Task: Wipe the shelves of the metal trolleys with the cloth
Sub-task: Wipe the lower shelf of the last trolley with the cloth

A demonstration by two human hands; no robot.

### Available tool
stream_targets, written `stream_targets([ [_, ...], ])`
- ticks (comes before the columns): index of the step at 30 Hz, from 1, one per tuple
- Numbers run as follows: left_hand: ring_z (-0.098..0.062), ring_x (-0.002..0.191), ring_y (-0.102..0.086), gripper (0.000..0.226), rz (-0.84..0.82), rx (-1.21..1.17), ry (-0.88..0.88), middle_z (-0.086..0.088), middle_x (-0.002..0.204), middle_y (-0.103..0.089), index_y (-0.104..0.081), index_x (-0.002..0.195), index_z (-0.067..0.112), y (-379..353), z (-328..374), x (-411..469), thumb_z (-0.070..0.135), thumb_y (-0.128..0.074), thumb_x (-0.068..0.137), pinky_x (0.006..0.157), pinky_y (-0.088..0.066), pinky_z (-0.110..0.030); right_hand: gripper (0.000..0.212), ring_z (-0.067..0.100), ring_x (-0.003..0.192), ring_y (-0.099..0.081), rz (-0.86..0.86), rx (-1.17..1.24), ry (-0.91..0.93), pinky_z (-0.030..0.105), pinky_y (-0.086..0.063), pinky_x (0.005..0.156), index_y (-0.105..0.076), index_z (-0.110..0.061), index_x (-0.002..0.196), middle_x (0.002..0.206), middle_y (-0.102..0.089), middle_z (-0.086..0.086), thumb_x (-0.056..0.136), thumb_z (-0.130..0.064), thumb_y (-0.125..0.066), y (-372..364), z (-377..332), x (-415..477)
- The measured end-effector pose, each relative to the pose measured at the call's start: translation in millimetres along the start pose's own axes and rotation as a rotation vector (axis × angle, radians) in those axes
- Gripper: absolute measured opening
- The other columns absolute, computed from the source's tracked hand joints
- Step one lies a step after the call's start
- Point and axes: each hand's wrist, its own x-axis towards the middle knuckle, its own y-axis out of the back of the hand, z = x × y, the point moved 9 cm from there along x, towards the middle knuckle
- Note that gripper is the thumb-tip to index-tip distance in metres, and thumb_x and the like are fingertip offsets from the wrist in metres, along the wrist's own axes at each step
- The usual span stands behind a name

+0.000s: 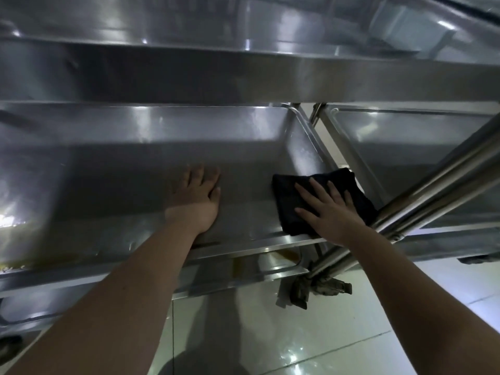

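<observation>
A dark folded cloth (292,196) lies on the middle shelf (130,185) of a steel trolley, near the shelf's right front corner. My right hand (328,212) presses flat on the cloth with its fingers spread. My left hand (198,198) rests flat on the bare shelf to the left of the cloth, palm down, fingers straight. Above both hands runs the top shelf (243,74) of the same trolley.
A second steel trolley (405,147) stands close on the right, with slanted steel tubes (438,180) crossing in front of it. A lower shelf (270,269) shows below. A caster wheel (319,289) sits on the glossy white tiled floor (338,334).
</observation>
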Motion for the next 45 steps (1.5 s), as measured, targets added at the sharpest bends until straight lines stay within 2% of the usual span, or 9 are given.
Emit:
stream_targets([
  [11, -0.023, 0.152, -0.007, 0.05, 0.028, 0.031, -0.012, 0.006, 0.166, -0.008, -0.017, 0.155, 0.042, -3.1, 2.8, -2.9, 0.047, -0.02, 0.105, 0.119, -0.007, -0.055, 0.059, 0.033, 0.151, 0.005, 0.132, 0.054, -0.057, 0.06, 0.004, 0.117, -0.008, -0.053, 0.152, 0.166, -0.001, -0.008, 0.097, -0.069, -0.023, 48.1, -16.3, 130.7],
  [17, -0.022, 0.153, -0.002, 0.05, -0.021, -0.004, 0.005, 0.007, 0.167, -0.004, -0.015, 0.155, 0.045, -5.4, 2.0, -1.9, 0.046, -0.017, 0.105, 0.121, -0.002, -0.055, 0.061, 0.028, 0.151, 0.013, 0.054, 0.074, -0.003, 0.055, 0.008, 0.119, -0.002, -0.056, 0.15, 0.165, 0.01, -0.013, 0.095, -0.07, -0.023, 25.9, 0.6, 62.4],
  [21, -0.023, 0.153, 0.0, 0.051, -0.018, -0.026, 0.005, 0.006, 0.167, -0.002, -0.01, 0.156, 0.044, -6.1, 4.2, -2.4, 0.044, -0.018, 0.105, 0.12, -0.001, -0.057, 0.077, 0.033, 0.15, 0.015, -0.032, -0.074, 0.014, 0.057, 0.004, 0.119, 0.004, -0.056, 0.15, 0.163, 0.019, -0.012, 0.077, -0.079, 0.0, 1.3, 5.4, 3.7],
  [26, -0.024, 0.153, 0.001, 0.051, -0.041, 0.023, -0.013, 0.004, 0.167, 0.0, -0.01, 0.156, 0.042, -8.1, 3.5, -2.0, 0.046, -0.014, 0.105, 0.12, -0.003, -0.058, 0.065, 0.04, 0.149, 0.012, 0.06, -0.04, -0.056, 0.064, 0.001, 0.117, 0.015, -0.051, 0.15, 0.164, 0.016, -0.007, 0.096, -0.068, -0.017, 2.3, -44.9, 1.0],
  [29, -0.023, 0.153, 0.002, 0.05, -0.087, -0.131, -0.004, 0.004, 0.167, 0.001, -0.015, 0.156, 0.04, -2.8, -1.4, 1.4, 0.042, -0.018, 0.107, 0.122, -0.002, -0.053, 0.066, 0.041, 0.149, 0.012, 0.11, 0.016, 0.019, 0.065, 0.004, 0.115, 0.01, -0.05, 0.151, 0.165, 0.013, -0.006, 0.094, -0.071, -0.015, -1.1, -120.5, -5.2],
  [33, -0.024, 0.153, 0.003, 0.05, 0.04, -0.533, 0.05, 0.0, 0.167, -0.001, -0.021, 0.156, 0.033, 35.9, -11.8, -0.2, 0.026, -0.032, 0.108, 0.122, -0.001, -0.04, 0.065, 0.041, 0.148, 0.018, 0.022, 0.06, 0.035, 0.066, 0.009, 0.114, 0.012, -0.048, 0.152, 0.164, 0.019, -0.005, 0.095, -0.07, -0.012, -4.3, -159.4, -8.6],
  [36, -0.025, 0.153, 0.007, 0.057, -0.021, -0.298, -0.079, -0.002, 0.167, 0.004, -0.017, 0.157, 0.032, 46.8, 23.4, -14.1, 0.03, -0.04, 0.106, 0.121, 0.004, -0.04, 0.06, 0.037, 0.148, 0.02, 0.096, 0.108, 0.023, 0.062, 0.009, 0.116, 0.002, -0.045, 0.155, 0.165, 0.013, -0.005, 0.1, -0.061, -0.016, 17.5, -132.1, -10.9],
  [40, -0.026, 0.153, 0.003, 0.054, -0.08, -0.109, -0.289, -0.005, 0.167, -0.002, -0.021, 0.157, 0.032, 21.7, 102.7, -38.4, 0.027, -0.038, 0.106, 0.123, -0.002, -0.045, 0.053, 0.036, 0.149, 0.019, 0.235, 0.158, -0.197, 0.062, 0.004, 0.118, -0.012, -0.04, 0.156, 0.166, 0.008, -0.006, 0.105, -0.048, -0.018, 36.3, -47.7, -15.6],
  [45, -0.027, 0.153, 0.005, 0.055, -0.146, 0.037, -0.157, 0.003, 0.167, 0.001, -0.005, 0.157, 0.04, -13.4, 129.6, -42.7, 0.05, -0.019, 0.105, 0.118, 0.007, -0.063, 0.054, 0.031, 0.152, 0.008, 0.11, 0.229, -0.132, 0.06, -0.001, 0.119, -0.004, -0.034, 0.158, 0.166, 0.002, -0.007, 0.106, -0.044, -0.012, 4.6, -38.5, -5.6],
])
